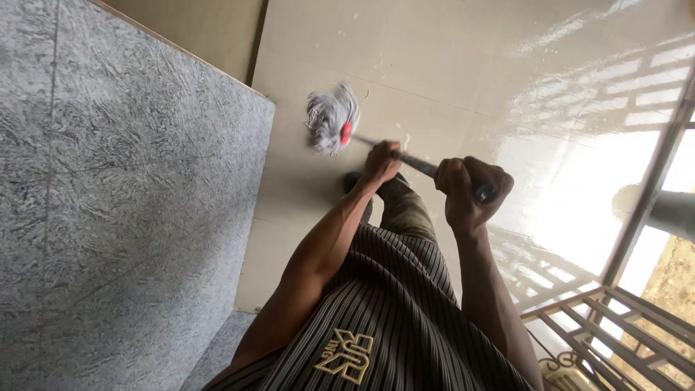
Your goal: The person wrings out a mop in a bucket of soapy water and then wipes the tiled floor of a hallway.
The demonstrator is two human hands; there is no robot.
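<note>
Both hands were closed around the mop handle (pixel 420 165), the left hand (pixel 381 161) lower and nearer the grey string mop head (pixel 331 118); the right hand (pixel 470 190) gripped the top end; the handle's long axis ran up-left toward the head on the wet tiled floor (pixel 449 65), beside the speckled wall (pixel 108 203).

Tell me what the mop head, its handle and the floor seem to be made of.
Grey stringy mop head: likely cotton or synthetic yarn, loose strands.
Dark thin mop handle: possibly metal or plastic; too blurred to tell.
Cream floor: glazed tile, glossy, with reflections and joint lines.
</note>
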